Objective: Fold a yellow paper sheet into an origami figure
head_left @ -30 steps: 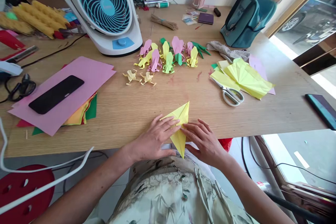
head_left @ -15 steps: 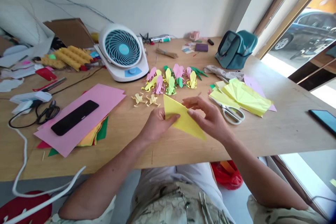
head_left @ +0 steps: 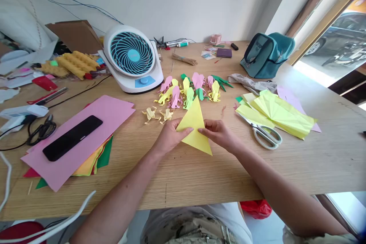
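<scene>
A yellow folded paper kite shape [head_left: 195, 127] is held just above the wooden table [head_left: 200, 175], one tip pointing away from me, the other toward me. My left hand [head_left: 168, 136] pinches its left edge with thumb on top. My right hand [head_left: 219, 134] pinches its right edge. Just behind lie two small yellow origami figures [head_left: 158, 114] and a cluster of pink, yellow and green origami figures [head_left: 188, 90].
Scissors [head_left: 264, 133] and folded yellow sheets [head_left: 278, 114] lie to the right. A black bar [head_left: 72, 137] rests on a pink sheet [head_left: 85, 137] over coloured paper at left. A white and blue fan [head_left: 132, 59], a teal bag [head_left: 265, 55] and clutter stand farther back.
The yellow paper was pressed flat at the table's near edge; both hands lifted it, turned it and brought it to the table's middle. The camera tilted up.
</scene>
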The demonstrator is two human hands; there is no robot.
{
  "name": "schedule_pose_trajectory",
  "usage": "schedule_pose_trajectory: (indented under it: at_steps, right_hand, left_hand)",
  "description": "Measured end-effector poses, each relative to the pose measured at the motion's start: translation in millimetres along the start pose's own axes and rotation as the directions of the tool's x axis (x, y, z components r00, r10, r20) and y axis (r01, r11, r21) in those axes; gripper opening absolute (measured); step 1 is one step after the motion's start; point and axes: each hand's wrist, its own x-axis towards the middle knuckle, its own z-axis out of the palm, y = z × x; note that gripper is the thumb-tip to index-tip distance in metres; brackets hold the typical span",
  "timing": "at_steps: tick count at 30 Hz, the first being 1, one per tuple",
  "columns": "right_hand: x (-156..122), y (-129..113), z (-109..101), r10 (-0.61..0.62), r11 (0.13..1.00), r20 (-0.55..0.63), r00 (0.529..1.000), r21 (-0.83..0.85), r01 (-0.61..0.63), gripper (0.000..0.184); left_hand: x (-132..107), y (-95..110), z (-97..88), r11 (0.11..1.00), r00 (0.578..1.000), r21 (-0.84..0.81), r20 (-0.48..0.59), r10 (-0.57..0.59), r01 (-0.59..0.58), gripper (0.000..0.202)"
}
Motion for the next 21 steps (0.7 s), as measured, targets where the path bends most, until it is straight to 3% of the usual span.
schedule_pose_trajectory:
  at_steps: [7,16,21]
  right_hand:
    - [-1.5,6.7,7.8,-0.033,0.976,-0.058,0.998,0.212,0.045,0.035]
    - [-7.7,0.2,2.8,0.007,0.94,-0.092,0.996,0.34,0.025,0.037]
    - [-7.2,-1.7,-0.5,-0.079,0.972,-0.183,0.98,0.202,0.117,0.036]
  left_hand:
    - [-5.6,9.8,2.3,0.985,0.996,0.149,0.008,0.09,-0.09,0.027]
    - [-6.3,17.6,-1.4,0.99,0.99,-0.063,0.049,0.13,-0.127,0.008]
    - [-4.5,18.6,-4.3,0.966,0.998,-0.254,0.028,0.055,-0.046,0.012]
